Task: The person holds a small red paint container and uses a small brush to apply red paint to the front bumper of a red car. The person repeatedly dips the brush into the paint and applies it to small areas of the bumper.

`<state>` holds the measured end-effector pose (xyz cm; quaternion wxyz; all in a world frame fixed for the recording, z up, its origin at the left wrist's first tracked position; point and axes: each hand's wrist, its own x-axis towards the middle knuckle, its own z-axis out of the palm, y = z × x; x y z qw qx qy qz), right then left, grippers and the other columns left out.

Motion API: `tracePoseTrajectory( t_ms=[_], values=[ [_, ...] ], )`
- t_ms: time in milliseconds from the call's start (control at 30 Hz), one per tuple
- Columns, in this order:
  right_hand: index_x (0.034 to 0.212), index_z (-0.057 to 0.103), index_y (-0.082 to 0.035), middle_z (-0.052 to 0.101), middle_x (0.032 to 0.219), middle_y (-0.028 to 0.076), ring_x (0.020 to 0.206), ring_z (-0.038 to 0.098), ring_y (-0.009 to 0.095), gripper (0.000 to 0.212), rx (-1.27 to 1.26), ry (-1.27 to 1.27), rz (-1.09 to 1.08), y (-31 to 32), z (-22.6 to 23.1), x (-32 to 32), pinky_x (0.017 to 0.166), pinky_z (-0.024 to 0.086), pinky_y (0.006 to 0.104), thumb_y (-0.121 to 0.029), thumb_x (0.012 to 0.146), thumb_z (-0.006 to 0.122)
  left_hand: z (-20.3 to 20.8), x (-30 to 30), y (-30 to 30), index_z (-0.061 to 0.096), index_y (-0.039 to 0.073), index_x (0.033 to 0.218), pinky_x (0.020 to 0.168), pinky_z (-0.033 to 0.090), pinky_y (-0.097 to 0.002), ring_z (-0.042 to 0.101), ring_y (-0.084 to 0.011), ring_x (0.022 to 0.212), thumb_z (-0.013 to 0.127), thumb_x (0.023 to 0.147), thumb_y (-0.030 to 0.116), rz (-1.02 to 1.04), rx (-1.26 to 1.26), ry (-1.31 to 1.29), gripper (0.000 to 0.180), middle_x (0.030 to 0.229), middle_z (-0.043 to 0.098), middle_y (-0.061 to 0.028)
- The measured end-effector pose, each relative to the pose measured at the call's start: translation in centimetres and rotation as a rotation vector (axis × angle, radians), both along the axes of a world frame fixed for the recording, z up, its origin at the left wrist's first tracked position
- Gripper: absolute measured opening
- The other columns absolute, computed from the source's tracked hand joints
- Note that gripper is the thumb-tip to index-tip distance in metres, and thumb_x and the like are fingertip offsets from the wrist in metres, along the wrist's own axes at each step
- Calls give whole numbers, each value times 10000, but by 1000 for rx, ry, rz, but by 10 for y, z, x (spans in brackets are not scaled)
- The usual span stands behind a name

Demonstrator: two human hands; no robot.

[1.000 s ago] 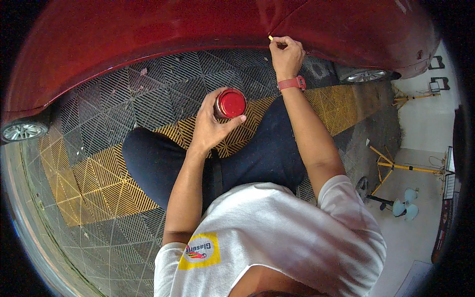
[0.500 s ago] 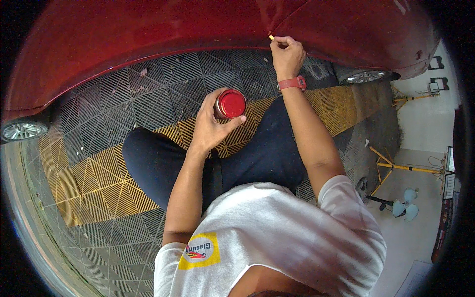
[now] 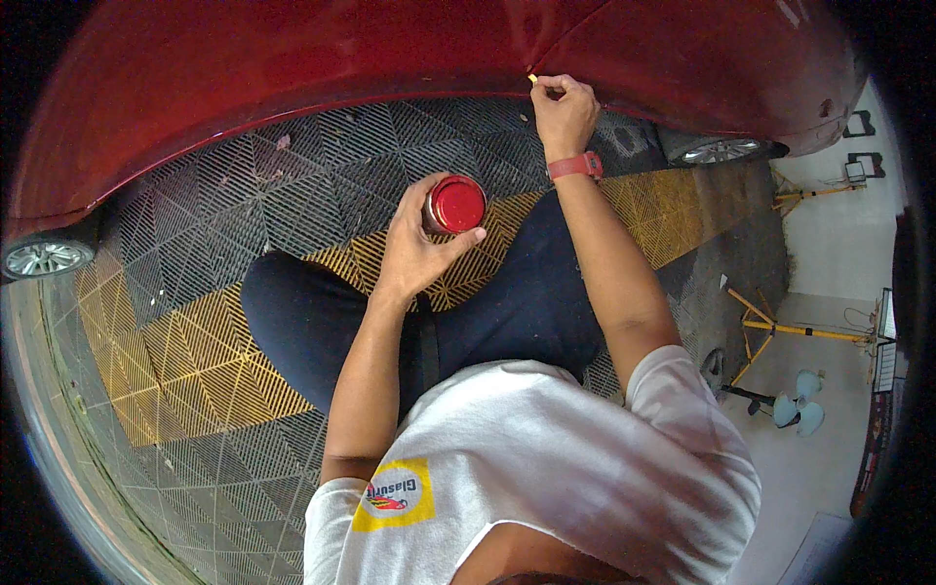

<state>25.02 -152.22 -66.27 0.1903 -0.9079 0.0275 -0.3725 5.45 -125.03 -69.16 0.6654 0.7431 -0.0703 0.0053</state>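
My left hand (image 3: 417, 249) is wrapped round a small round cup (image 3: 455, 205) above my lap. Its upper side is glossy red, and I cannot tell if that is paint inside or a lid. My right hand (image 3: 565, 109), with a red watch (image 3: 575, 166) on the wrist, reaches up to the side of a red car (image 3: 322, 49). Thumb and fingertips pinch a small pale yellow piece (image 3: 532, 78), whose tip is at the lower body panel, close to a panel seam. Most of that piece is hidden by the fingers.
I sit cross-legged on grey and yellow slatted floor tiles (image 3: 214, 366). Car wheels show at the left (image 3: 47, 257) and right (image 3: 720, 151). Off to the right are a yellow stand (image 3: 809, 331), a fan (image 3: 801, 402) and a white wall (image 3: 829, 263).
My right hand has shifted very slightly down with the yellow piece, still at the car panel. The left hand and the cup have stayed in place.
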Motion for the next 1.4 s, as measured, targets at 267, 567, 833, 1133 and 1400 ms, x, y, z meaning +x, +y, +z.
tracePoseTrajectory(
  t_ms=[267,567,833,1133,1400],
  values=[
    [919,917,-214,832,917,56,1048,776,320,90,16,-57,12,5,1,-2,996,558,523,-251,862,975,-1,0,0,622,20,1607,1193,639,-493,729,-367,1435,1103,821,307,10,-7,-14,965,1543,699,-197],
    [938,920,-224,837,926,46,1079,773,310,74,-47,-7,-8,2,-1,-1,1037,552,510,-237,880,963,4,-2,1,609,17,1636,1248,585,-483,705,-361,1467,1085,842,284,-3,-6,31,963,1572,698,-185],
    [930,909,-217,836,934,43,1086,769,304,68,-28,10,-4,5,1,-2,1036,554,514,-227,881,957,3,-1,1,606,14,1642,1243,591,-483,701,-354,1472,1087,841,282,-2,6,5,972,1570,698,-186],
    [939,913,-219,835,939,40,1092,769,307,59,-47,41,-1,-4,1,0,1042,551,517,-226,896,952,0,-1,0,615,17,1628,1237,592,-480,702,-351,1471,1090,830,278,-1,30,4,965,1567,701,-177],
    [923,907,-195,858,954,34,1081,771,306,63,0,8,41,-2,3,-8,1047,547,524,-219,894,957,-4,-2,0,600,23,1643,1229,603,-478,706,-345,1468,1087,837,283,-1,5,5,976,1571,697,-182]
  ],
)
